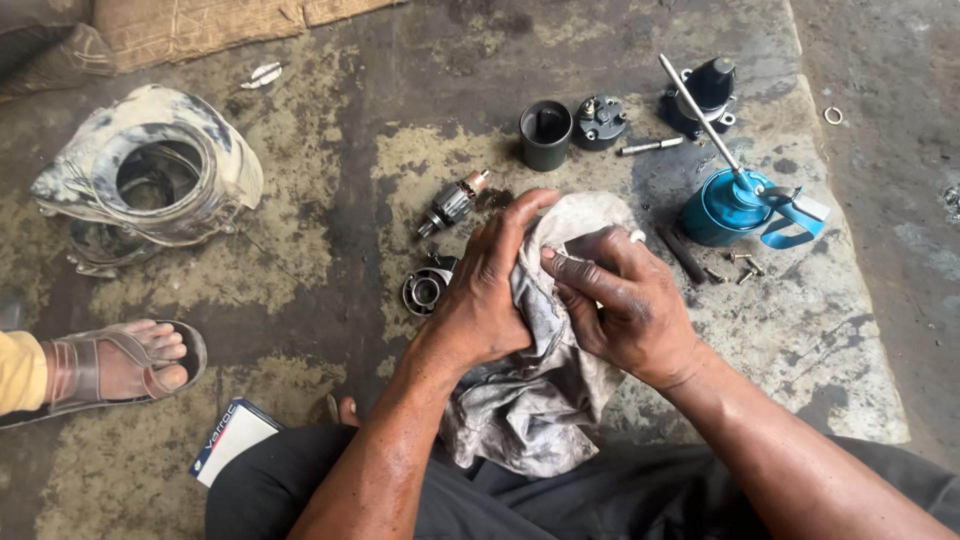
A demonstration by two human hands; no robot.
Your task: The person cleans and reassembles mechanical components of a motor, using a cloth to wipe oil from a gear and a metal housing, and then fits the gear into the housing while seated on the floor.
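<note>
Both my hands work a dirty grey rag at the middle of the view. My left hand wraps around the rag from the left, its fingers curled over the top. From the right, my right hand pinches the rag's upper fold with its fingertips. Whatever may be inside the cloth is hidden. Just left of my left hand, a small round metal housing lies on the oily concrete floor. A little armature rests beyond it.
A blue oil can with a long spout stands at the right, small screws beside it. A black cylindrical casing, an end cap and a black motor part lie further back. A large grimy housing sits left. Another person's sandalled foot is at lower left.
</note>
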